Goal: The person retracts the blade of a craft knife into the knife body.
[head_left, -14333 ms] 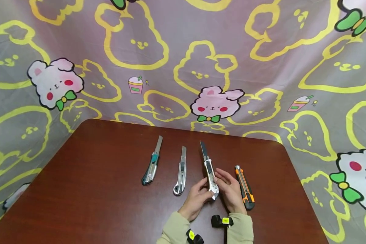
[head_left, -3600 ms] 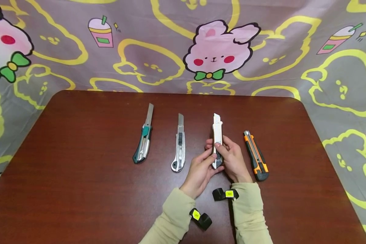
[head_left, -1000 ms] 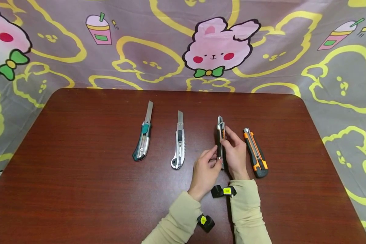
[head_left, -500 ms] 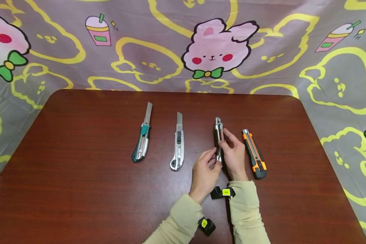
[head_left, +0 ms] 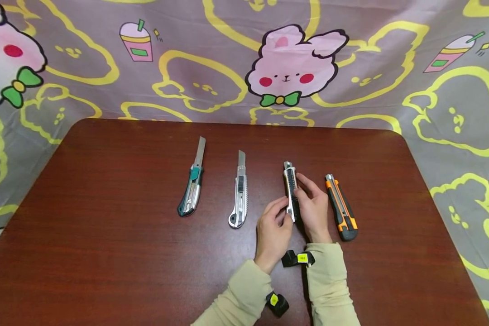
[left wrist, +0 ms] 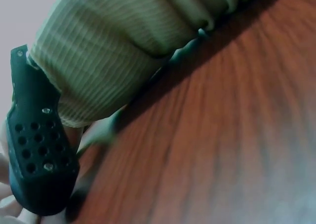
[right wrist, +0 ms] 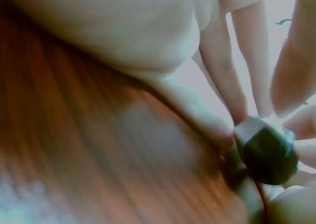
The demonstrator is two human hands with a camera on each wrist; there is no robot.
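In the head view, a silver-and-black snap-off utility knife (head_left: 290, 183) points away from me, its slider side up. Only a short tip shows past its nose. My left hand (head_left: 274, 228) pinches the rear end between thumb and fingers. My right hand (head_left: 313, 210) grips its right side near the middle, thumb on top. The right wrist view shows the knife's dark butt end (right wrist: 269, 155) among blurred fingers. In the left wrist view, a black strap mount (left wrist: 42, 140) hides most of the left hand.
Left of the hands lie a silver utility knife (head_left: 239, 192) and a teal-and-silver one (head_left: 191, 181), blades long. To the right lies an orange-and-black utility knife (head_left: 341, 206), close to my right hand. A cartoon-print cloth (head_left: 212, 81) rises behind the brown table (head_left: 106, 217).
The held knife's blade was long 14.3 s ago; now only a tip shows. It was back side up 3.6 s ago, then on edge, and has rolled slider side up. The other knives stay put.
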